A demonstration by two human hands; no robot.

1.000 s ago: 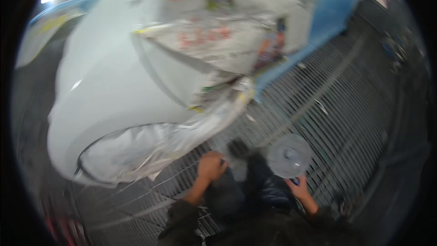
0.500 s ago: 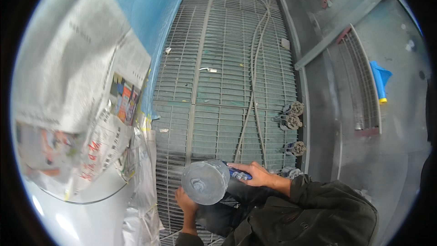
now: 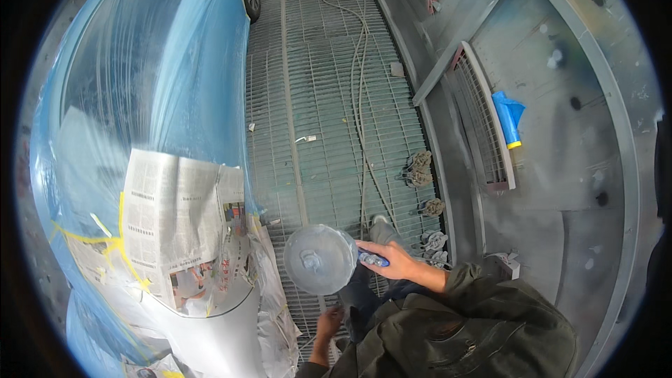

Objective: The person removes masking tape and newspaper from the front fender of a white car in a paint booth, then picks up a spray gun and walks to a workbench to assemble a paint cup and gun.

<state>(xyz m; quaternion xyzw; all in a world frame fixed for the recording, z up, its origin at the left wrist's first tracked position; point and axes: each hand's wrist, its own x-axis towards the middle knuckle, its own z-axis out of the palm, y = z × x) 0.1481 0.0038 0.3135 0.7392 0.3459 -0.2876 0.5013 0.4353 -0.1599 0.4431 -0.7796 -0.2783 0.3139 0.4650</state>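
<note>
My right hand (image 3: 392, 259) is gripping the spray gun (image 3: 374, 258), holding its cup (image 3: 318, 266) right of the car (image 3: 210, 339); my left hand (image 3: 330, 322) is hanging that side too, fingers unclear. Careless swinging could be knocking cup against car.

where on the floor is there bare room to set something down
Mostly bare floor grating lies between the blue-sheeted car and the hose, beyond the white scrap. Crowded: beside the wall, with grey clumps, and around the right hand, holding a spray gun.
</note>
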